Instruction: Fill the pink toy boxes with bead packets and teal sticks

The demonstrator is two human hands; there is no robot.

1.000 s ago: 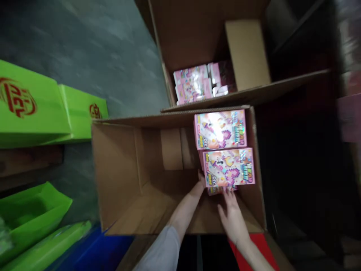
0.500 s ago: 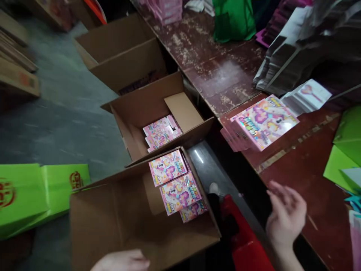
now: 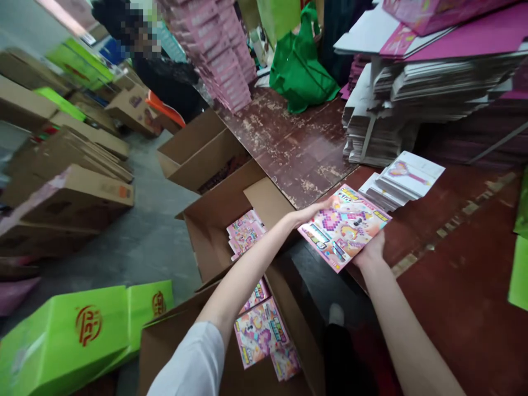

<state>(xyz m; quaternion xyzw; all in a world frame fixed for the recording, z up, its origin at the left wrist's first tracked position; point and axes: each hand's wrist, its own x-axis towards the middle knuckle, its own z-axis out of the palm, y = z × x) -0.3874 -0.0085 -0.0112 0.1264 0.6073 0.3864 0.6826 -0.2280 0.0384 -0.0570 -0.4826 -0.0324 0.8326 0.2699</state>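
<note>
Both hands have come up out of the near carton (image 3: pixel 165 341) and now meet at a pink toy box (image 3: pixel 344 226) lying at the edge of the dark red surface (image 3: pixel 454 264). A second ago they were down inside that carton, pressing a toy box into its row; half a second ago the right hand was reaching over the surface with spread fingers while the left rested on the carton rim. Now the left hand (image 3: pixel 315 212) grips the toy box at its far left edge and the right hand (image 3: pixel 373 250) clasps its near right corner, fingers curled under and mostly hidden. The box sits slightly tilted, and it cannot be told whether it rests on the surface or is lifted just clear. Judging from this, one packing round is done and another box is in hand. The near carton holds a row of toy boxes (image 3: pixel 259 330) along its right wall, with plenty of room left. A second carton (image 3: pixel 214 220) beyond it holds more. Just behind the held box lies a stack of white cards (image 3: pixel 406 179).
</note>
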